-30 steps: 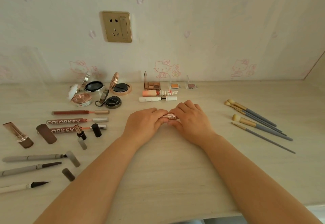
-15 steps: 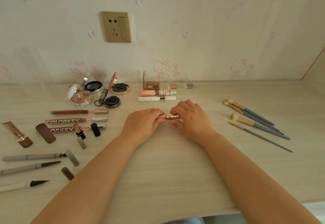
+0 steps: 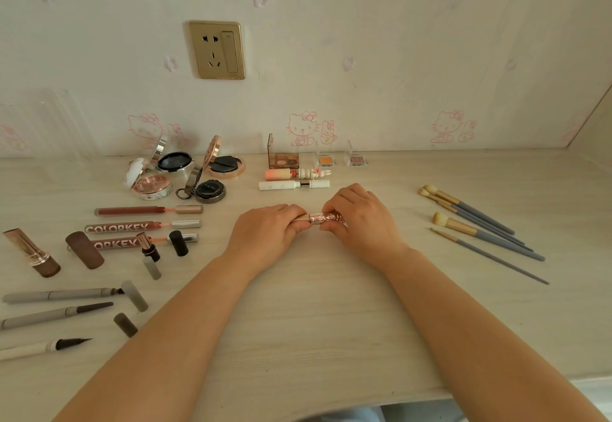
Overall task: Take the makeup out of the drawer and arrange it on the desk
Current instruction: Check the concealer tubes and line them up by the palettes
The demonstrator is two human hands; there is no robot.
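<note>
Lip glosses [image 3: 145, 225] and compacts [image 3: 172, 169] on the counter [image 3: 314, 322] at left, left hand [image 3: 265, 234] and right hand [image 3: 362, 219] both gripping one rose-gold tube [image 3: 323, 217] just above the counter's middle, brushes [image 3: 477, 226] at right.

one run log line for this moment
left hand: shut on lip gloss tube | right hand: shut on lip gloss tube | tube: low over desk

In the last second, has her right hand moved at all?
Yes. The right hand slid slightly right, away from the left hand, judged against the white tube.
</note>
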